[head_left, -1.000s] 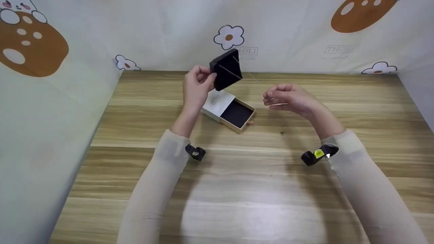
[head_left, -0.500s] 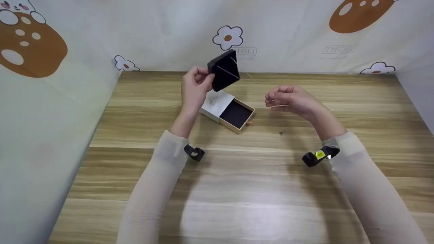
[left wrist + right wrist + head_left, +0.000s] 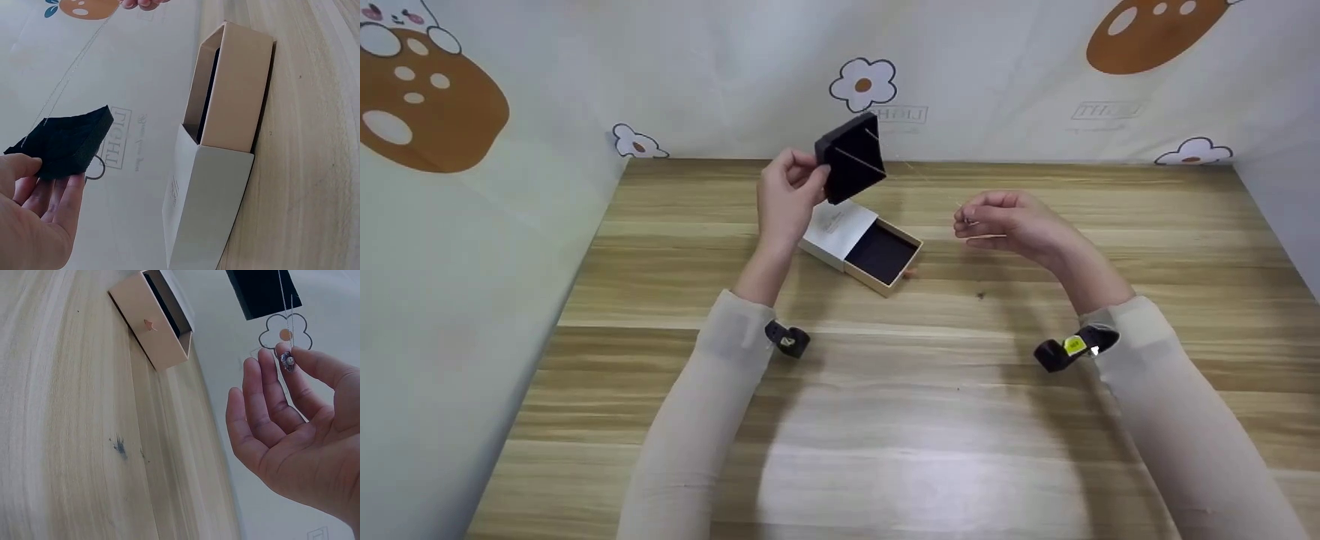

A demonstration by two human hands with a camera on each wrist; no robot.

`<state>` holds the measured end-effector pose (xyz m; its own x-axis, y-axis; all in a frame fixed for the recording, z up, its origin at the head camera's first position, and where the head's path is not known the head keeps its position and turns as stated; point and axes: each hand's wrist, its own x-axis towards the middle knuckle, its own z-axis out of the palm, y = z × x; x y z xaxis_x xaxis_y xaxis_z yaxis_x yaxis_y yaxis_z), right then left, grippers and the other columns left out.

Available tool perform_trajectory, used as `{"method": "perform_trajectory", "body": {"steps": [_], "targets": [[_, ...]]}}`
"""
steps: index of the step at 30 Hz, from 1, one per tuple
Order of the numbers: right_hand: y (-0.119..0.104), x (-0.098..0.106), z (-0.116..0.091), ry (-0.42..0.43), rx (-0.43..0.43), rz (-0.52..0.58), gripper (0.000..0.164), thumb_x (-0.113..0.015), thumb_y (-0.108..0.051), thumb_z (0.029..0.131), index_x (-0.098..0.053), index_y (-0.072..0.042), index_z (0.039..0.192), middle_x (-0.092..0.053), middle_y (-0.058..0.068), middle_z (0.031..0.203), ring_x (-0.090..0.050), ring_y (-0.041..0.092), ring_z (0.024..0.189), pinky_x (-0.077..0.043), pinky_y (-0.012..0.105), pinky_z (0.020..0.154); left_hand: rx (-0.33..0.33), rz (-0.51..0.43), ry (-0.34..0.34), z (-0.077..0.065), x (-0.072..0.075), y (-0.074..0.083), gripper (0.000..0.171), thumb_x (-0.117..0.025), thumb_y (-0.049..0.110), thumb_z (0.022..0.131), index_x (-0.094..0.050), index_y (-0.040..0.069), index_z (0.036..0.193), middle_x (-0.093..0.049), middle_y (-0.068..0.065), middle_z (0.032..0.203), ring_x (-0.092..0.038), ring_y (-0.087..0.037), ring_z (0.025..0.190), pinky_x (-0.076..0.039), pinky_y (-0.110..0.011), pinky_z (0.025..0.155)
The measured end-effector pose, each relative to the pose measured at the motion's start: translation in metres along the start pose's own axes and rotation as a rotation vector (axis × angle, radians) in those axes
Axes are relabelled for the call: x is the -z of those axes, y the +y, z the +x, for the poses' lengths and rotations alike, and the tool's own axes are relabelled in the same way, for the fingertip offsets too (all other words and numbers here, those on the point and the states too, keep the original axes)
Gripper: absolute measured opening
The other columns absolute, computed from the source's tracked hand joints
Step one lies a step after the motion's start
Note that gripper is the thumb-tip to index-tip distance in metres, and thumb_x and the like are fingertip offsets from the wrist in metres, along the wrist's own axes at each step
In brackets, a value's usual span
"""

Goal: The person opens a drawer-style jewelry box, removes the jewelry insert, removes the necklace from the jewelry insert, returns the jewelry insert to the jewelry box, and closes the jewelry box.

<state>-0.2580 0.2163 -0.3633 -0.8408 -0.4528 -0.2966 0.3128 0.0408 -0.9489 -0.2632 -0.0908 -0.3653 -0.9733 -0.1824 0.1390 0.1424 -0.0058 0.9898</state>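
My left hand (image 3: 787, 199) grips a square black foam pad (image 3: 851, 159) by its edge, tilted above the table, thumb on one face and fingers behind. Two stretches of fine chain cross the pad's face. From the pad this silvery necklace chain (image 3: 68, 73) runs through the air to my right hand (image 3: 1016, 221). There, thumb and forefinger pinch the necklace's small pendant (image 3: 288, 361), which has a round pearl-like bead. The other right fingers are loosely bent. Below the pad lies a jewellery box with a white sleeve (image 3: 840, 229) and a half-drawn tan drawer (image 3: 874, 280).
The drawer has a dark lining and a small pinkish pull tab (image 3: 149, 324) at its front. Everything is over a wood-grain table (image 3: 915, 420). A pale printed curtain (image 3: 735, 82) stands along the table's far edge.
My right hand has drifted slightly right with the pendant. The left hand and pad have shifted a little left and down, so the gap between the hands is wider. The box stays put.
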Motion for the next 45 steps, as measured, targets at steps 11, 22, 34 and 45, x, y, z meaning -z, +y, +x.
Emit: {"method": "perform_trajectory", "body": {"steps": [11, 22, 34, 45], "targets": [[0.001, 0.005, -0.004, 0.013, -0.004, 0.008, 0.011, -0.059, -0.011, 0.099, -0.07, -0.011, 0.095, -0.075, 0.0, 0.096, -0.072, 0.012, 0.092, -0.059, 0.027, 0.087, -0.005, -0.001, 0.008, 0.001, 0.001, -0.003, 0.008, -0.066, -0.002, 0.091, -0.06, 0.003, 0.088, -0.074, -0.018, 0.101, -0.071, -0.02, 0.097, -0.061, -0.023, 0.071], [-0.01, 0.006, -0.007, 0.02, -0.008, 0.049, 0.011, -0.06, -0.012, 0.099, -0.07, -0.009, 0.094, -0.075, 0.002, 0.096, -0.072, 0.014, 0.093, -0.059, 0.028, 0.089, 0.014, 0.021, 0.01, 0.001, 0.003, -0.006, 0.007, -0.066, 0.0, 0.091, -0.06, 0.003, 0.09, -0.072, -0.019, 0.103, -0.071, -0.017, 0.095, -0.062, -0.024, 0.074], [-0.029, 0.009, -0.009, -0.013, 0.041, 0.173, 0.018, -0.057, -0.01, 0.1, -0.071, -0.006, 0.091, -0.075, 0.005, 0.092, -0.073, 0.017, 0.091, -0.06, 0.03, 0.087, 0.008, 0.059, 0.01, 0.0, 0.004, -0.008, 0.007, -0.066, 0.001, 0.091, -0.06, 0.002, 0.091, -0.072, -0.023, 0.108, -0.07, -0.018, 0.098, -0.061, -0.023, 0.072], [-0.047, 0.007, -0.01, -0.066, 0.109, 0.299, 0.023, -0.052, -0.005, 0.102, -0.071, 0.0, 0.09, -0.075, 0.01, 0.09, -0.073, 0.022, 0.091, -0.059, 0.033, 0.089, 0.019, 0.052, 0.005, -0.001, 0.003, -0.009, 0.006, -0.066, 0.0, 0.091, -0.06, 0.0, 0.094, -0.071, -0.025, 0.112, -0.07, -0.023, 0.1, -0.062, -0.027, 0.077]]}}
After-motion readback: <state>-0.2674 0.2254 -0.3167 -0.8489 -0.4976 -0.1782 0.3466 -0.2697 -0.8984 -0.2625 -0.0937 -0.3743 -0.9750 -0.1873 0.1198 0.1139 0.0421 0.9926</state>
